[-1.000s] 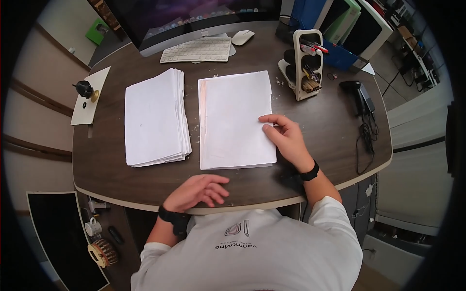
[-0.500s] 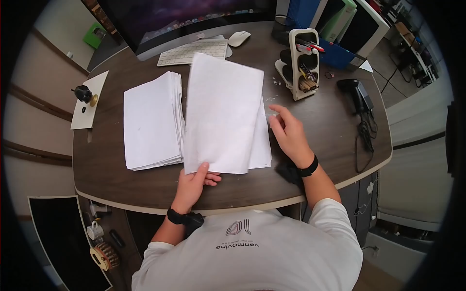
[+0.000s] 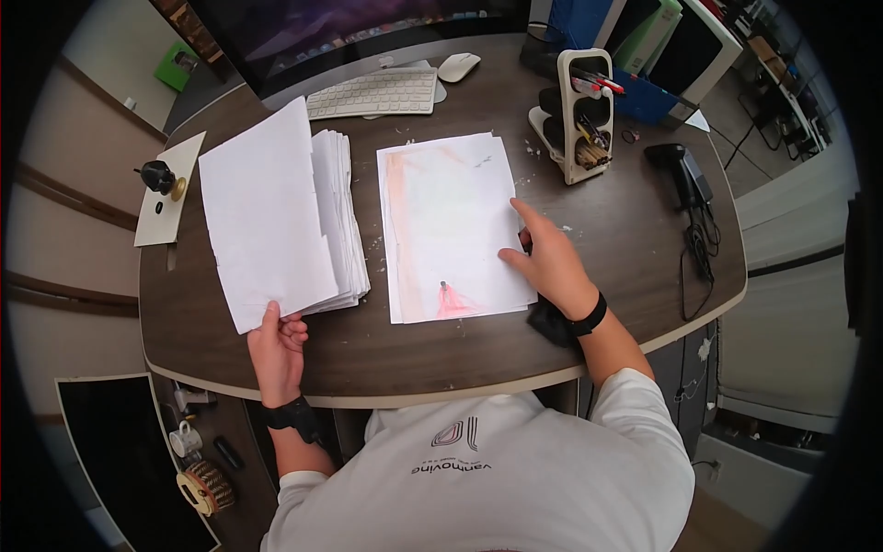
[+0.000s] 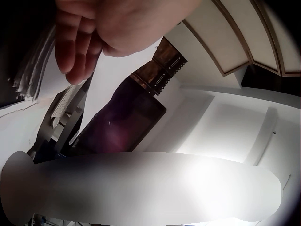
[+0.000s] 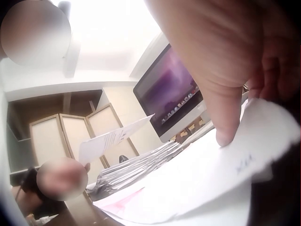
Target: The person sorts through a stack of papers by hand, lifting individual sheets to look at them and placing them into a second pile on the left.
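Observation:
In the head view my left hand [image 3: 279,354] pinches a white sheet of paper [image 3: 262,212] by its near edge, thumb on top. The sheet is tilted and overlaps the left paper stack [image 3: 345,221]. My right hand [image 3: 556,267] is at the right edge of a second pile, whose top sheet [image 3: 451,212] bears an orange strip and a pink-red drawing near its lower edge. In the right wrist view the right thumb [image 5: 228,127] lies on this paper, the other fingers partly hidden behind its raised edge, which shows small handwriting.
Behind the papers are a keyboard [image 3: 372,95], a mouse [image 3: 458,67] and a monitor [image 3: 368,41]. A pen holder [image 3: 570,120] stands at back right, with a corded black device [image 3: 679,175] beyond it. A white board with a black object [image 3: 158,177] lies far left.
My left hand has taken a sheet from the right pile and carried it left over the left stack, uncovering the coloured drawing. My right hand drew off the paper, then came back to its edge.

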Demonstrator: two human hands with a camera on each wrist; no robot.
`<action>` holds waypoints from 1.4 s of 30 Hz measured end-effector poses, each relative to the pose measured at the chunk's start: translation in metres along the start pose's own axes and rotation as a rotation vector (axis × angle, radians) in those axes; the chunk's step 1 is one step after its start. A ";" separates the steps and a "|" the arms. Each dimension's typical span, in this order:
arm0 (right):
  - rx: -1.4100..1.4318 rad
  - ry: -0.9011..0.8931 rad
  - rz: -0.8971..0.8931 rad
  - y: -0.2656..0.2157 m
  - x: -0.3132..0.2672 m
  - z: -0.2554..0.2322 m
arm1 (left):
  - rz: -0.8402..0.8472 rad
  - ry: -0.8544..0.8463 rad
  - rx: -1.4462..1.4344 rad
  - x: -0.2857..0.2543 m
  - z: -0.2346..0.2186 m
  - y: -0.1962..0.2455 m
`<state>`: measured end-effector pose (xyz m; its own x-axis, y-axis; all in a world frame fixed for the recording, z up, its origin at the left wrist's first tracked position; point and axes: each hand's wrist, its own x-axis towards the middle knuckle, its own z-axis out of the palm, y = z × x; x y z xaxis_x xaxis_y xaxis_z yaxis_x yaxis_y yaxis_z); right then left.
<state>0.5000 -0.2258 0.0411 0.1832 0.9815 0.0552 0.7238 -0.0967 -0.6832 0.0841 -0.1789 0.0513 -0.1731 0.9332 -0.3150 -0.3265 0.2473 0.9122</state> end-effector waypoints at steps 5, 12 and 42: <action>0.079 -0.016 0.005 -0.002 0.001 -0.006 | -0.084 -0.011 0.003 0.014 -0.008 0.000; 0.163 -0.048 0.019 0.001 0.001 -0.009 | -0.188 0.008 0.020 0.026 -0.014 -0.009; 0.892 0.051 0.063 0.010 0.010 -0.007 | -0.341 -0.546 0.249 -0.052 0.119 -0.063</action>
<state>0.5139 -0.2180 0.0398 0.2501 0.9681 0.0159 -0.0710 0.0347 -0.9969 0.2243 -0.2116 0.0415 0.4151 0.7743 -0.4777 -0.0453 0.5420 0.8392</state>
